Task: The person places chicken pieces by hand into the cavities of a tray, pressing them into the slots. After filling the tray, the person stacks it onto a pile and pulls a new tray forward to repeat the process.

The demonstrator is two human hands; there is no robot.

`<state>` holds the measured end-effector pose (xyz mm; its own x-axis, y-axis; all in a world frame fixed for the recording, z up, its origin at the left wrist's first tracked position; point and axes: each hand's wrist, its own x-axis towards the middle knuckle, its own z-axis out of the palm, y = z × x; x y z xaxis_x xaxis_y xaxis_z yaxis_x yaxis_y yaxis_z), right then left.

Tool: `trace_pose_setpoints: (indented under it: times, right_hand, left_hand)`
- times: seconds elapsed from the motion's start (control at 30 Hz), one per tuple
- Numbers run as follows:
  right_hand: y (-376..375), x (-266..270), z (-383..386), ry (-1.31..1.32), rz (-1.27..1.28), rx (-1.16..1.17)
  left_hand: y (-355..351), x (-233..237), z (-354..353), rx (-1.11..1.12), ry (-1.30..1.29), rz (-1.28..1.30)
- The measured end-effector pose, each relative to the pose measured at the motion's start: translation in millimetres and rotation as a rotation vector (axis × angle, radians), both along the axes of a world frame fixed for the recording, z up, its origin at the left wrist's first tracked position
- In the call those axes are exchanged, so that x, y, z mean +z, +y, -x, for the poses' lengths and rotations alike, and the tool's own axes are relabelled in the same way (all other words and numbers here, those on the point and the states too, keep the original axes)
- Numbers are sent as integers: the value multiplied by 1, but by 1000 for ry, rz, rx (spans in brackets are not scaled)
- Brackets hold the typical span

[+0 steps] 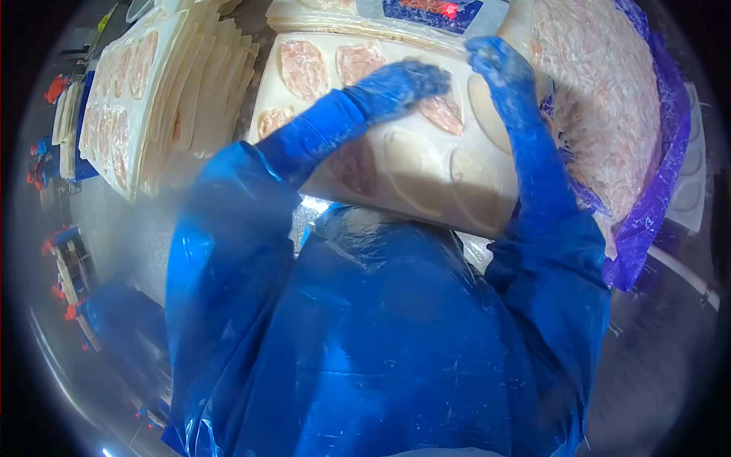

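Note:
A white mould tray (373, 145) with oval hollows lies in front of me. Several hollows hold flat pieces of pale pink raw meat (303, 70); others at the lower right are bare. My left hand (403, 85), in a wet blue glove, reaches over the middle of the tray, fingers lying low above a meat piece (443, 116) that shows beneath them. At the tray's upper right edge is my right hand (502, 65), also gloved, with its fingers curled in. Whatever is between those fingers is hidden.
At right, a large heap of pale raw meat (601, 99) rests on purple plastic sheeting (655, 183). Stacked filled trays (175, 99) lean at left. A scale with a red display (434, 11) stands behind the tray. A pale moulded tray (689, 167) lies at far right.

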<state>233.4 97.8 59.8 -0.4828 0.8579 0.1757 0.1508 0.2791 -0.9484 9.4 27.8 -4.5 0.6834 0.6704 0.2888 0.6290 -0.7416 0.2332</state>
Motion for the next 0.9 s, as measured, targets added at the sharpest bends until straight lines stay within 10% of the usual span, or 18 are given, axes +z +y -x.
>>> trace_pose_setpoints:
  times: [0.1,0.33,0.4,0.47,0.5,0.9]
  right_hand:
    - [-18,-34,-29,214,95,2]
    - [-90,-9,6,233,37,-213]
    - [-106,-29,-8,-31,16,-86]
    - [-117,-46,-28,-913,-767,52]
    - [-121,-46,-37,-997,-578,95]
    - [-106,-23,-91,-412,-347,-228]
  left_hand:
    - [-17,24,11,307,326,18]
    - [-32,1,-32,440,77,37]
    - [-33,4,-28,407,-3,81]
    - [-36,8,-16,369,32,90]
    - [-42,9,-9,418,-182,130]
    - [-70,40,-72,419,-133,93]
